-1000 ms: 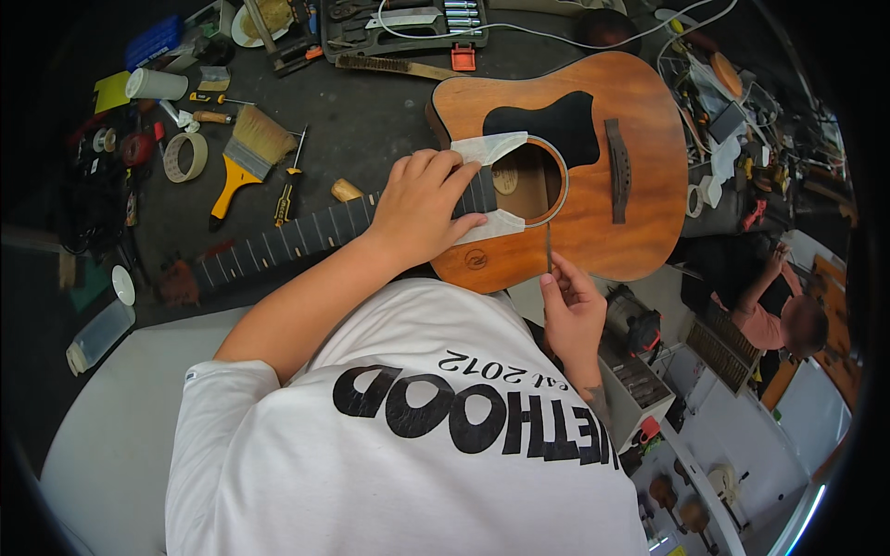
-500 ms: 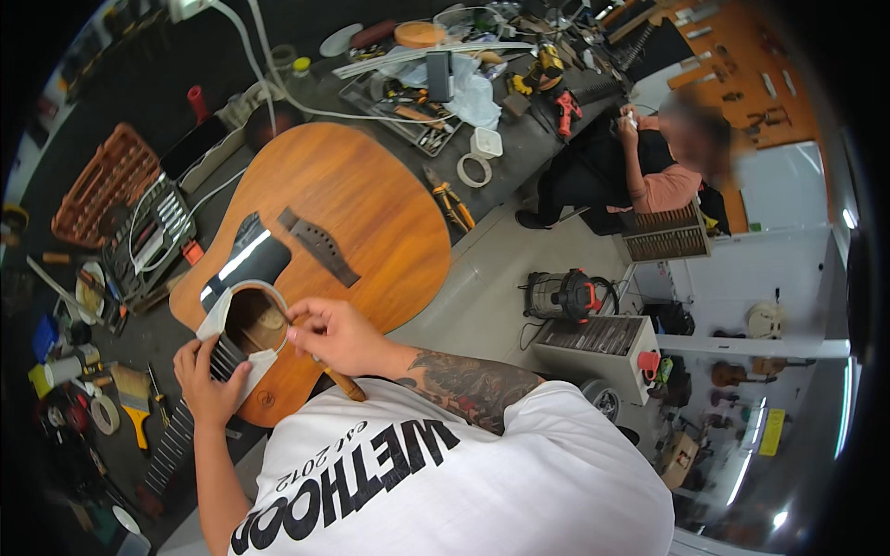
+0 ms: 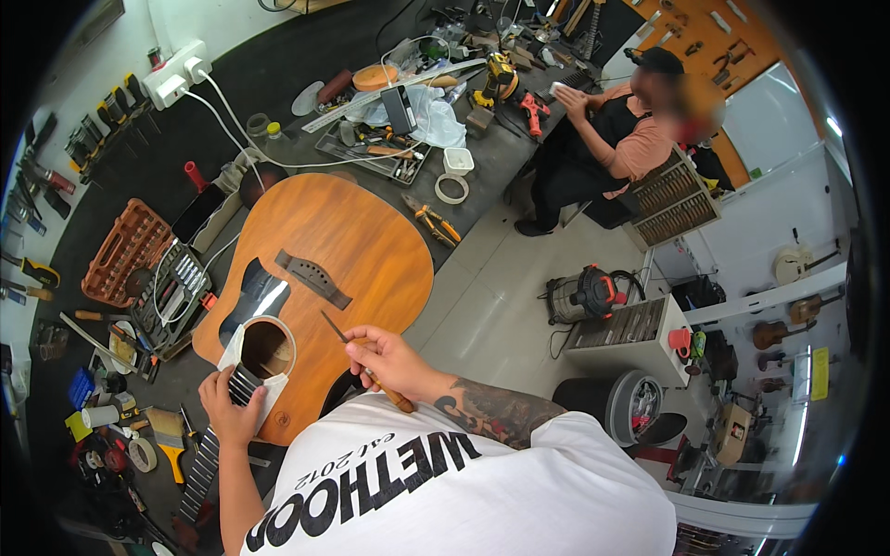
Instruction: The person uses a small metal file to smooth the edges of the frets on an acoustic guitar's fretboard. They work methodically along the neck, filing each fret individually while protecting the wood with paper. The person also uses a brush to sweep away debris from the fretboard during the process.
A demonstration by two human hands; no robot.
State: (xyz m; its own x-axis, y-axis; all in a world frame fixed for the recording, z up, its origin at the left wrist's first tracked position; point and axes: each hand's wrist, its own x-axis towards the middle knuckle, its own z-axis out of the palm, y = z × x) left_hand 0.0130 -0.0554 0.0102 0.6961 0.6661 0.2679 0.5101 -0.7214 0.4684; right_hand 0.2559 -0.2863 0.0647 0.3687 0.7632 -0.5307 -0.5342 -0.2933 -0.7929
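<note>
An acoustic guitar (image 3: 371, 236) with an orange-brown top lies on the dark bench, without strings. Its dark bridge (image 3: 313, 278) and black pickguard (image 3: 252, 298) face up. White masking tape (image 3: 276, 389) covers the top beside the fretboard (image 3: 201, 468) near the soundhole (image 3: 267, 348). My left hand (image 3: 232, 410) grips the fretboard's end, thumb on one side and fingers on the other. In my right hand (image 3: 394, 360) is a wooden-handled tool (image 3: 400, 401) with a thin dark blade, its exact kind unclear. The blade points up over the guitar top, right of the soundhole.
Pliers (image 3: 436, 222), a tape roll (image 3: 451, 190) and a tool tray (image 3: 375, 153) lie beyond the guitar. An orange socket case (image 3: 130, 252) and a paintbrush (image 3: 170, 440) are at left. A seated person (image 3: 612, 139) and a shop vacuum (image 3: 586, 295) are to the right.
My right hand has drawn the tool back from the soundhole, rightward, so its blade now shows. My left hand keeps to the fretboard. The view has shifted.
</note>
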